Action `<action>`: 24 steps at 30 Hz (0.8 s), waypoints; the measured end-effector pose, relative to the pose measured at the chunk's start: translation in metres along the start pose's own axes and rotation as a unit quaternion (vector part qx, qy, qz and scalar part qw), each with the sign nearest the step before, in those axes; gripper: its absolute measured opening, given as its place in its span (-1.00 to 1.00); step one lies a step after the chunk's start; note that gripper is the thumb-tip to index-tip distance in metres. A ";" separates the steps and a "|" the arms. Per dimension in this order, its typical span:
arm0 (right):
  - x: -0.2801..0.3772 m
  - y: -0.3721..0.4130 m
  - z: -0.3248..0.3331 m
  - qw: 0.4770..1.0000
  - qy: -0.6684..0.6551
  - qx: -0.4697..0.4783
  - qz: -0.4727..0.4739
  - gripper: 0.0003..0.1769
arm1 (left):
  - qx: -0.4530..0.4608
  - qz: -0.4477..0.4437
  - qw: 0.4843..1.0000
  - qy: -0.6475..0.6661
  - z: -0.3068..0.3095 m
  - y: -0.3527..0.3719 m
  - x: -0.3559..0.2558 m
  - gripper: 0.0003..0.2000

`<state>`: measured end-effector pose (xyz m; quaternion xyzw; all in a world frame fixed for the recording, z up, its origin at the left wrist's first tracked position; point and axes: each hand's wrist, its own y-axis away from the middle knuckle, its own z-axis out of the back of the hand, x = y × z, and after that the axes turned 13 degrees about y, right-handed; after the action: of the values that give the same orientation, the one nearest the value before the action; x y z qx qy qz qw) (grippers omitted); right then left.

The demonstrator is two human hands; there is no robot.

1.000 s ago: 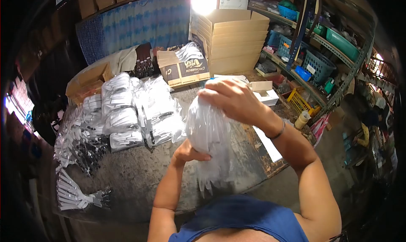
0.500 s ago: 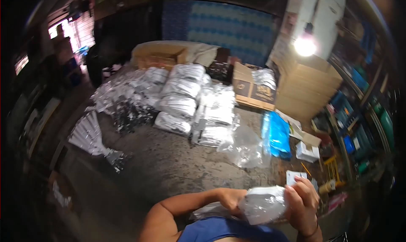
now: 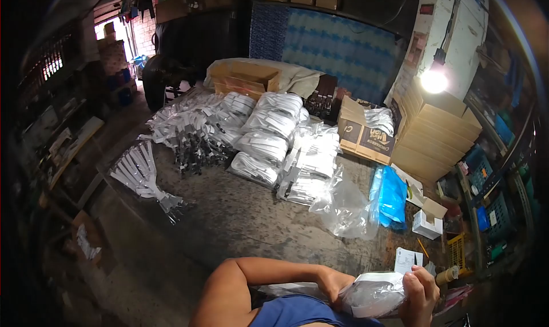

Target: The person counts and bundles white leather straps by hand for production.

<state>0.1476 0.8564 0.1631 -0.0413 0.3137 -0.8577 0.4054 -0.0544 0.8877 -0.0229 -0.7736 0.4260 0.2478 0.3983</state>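
A clear plastic bag with white contents (image 3: 374, 294) is held against the front of the body, at the table's near edge. My left hand (image 3: 334, 284) grips its left side, fingers partly hidden behind it. At its right side my right hand (image 3: 420, 292) is closed on the plastic, fingers curled. Beneath my left forearm lies another white, plastic-wrapped item (image 3: 297, 290). Just beyond my right hand is a printed paper (image 3: 407, 260).
Stacked white bundles in plastic (image 3: 266, 138) fill the middle of the table (image 3: 229, 212). Beyond my hands lie clear plastic (image 3: 346, 210), blue plastic (image 3: 390, 198) and a small white box (image 3: 427, 224). A carton (image 3: 366, 132) stands behind, and a fanned bundle (image 3: 140, 172) lies left.
The view has shifted, so the table's things appear farther right. Both hands still hold the bag.
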 end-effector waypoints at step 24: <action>0.009 0.017 0.010 0.999 0.026 -0.019 -0.016 -0.51 | -0.017 0.031 0.999 -0.017 -0.017 0.006 0.001 -0.31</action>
<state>0.1556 0.8366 0.1599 -0.0313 0.3400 -0.8587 0.3822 -0.0579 0.8710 -0.0163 -0.7627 0.4387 0.2802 0.3839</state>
